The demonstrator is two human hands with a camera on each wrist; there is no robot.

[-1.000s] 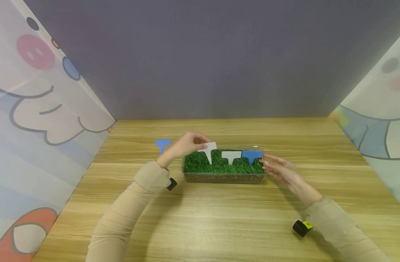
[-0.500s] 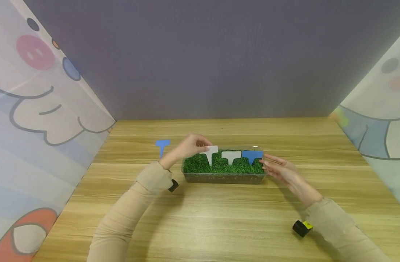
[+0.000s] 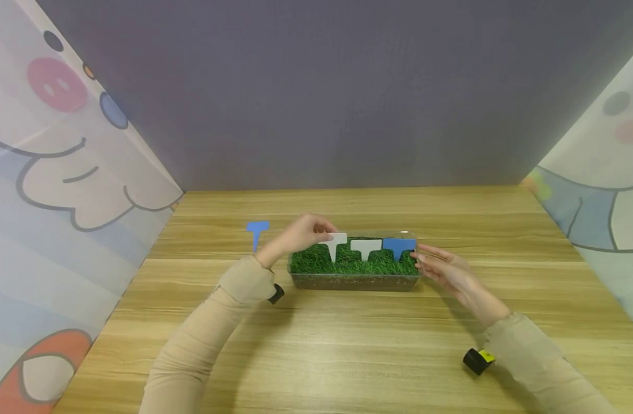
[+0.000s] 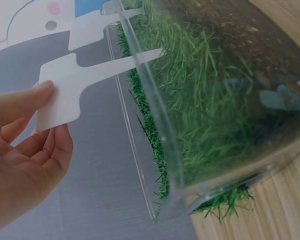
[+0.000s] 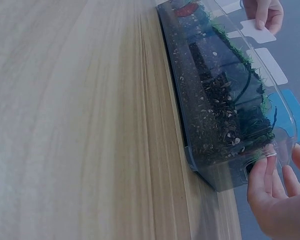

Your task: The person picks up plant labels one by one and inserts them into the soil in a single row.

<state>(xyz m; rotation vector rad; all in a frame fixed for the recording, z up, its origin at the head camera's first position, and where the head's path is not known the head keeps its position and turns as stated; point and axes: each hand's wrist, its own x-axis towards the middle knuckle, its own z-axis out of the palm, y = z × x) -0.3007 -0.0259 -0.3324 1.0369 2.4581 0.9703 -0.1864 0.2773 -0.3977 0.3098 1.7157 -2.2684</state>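
A clear rectangular planter box [image 3: 355, 282] holds dark soil under green grass [image 3: 316, 261]. My left hand [image 3: 306, 230] pinches the flat head of a white T-shaped plant label [image 4: 60, 95] between thumb and fingers. That label stands nearly upright, its pointed stem down in the grass. To its right, a second white plant label [image 3: 366, 247] and a blue plant label [image 3: 399, 246] stand in the grass. My right hand [image 3: 448, 273] holds the box's right end, with bent fingers [image 5: 260, 180] at the end wall and rim; its exact hold is partly hidden.
Another blue plant label [image 3: 256, 230] lies on the wooden table [image 3: 347, 351], left of the box and behind the left wrist. A grey wall [image 3: 347, 103] stands behind the table. Printed cartoon panels [image 3: 57, 144] flank both sides.
My left hand has moved slightly down and right with the white plant label, which now sits lower and straighter in the grass. The right hand and the box have stayed still.
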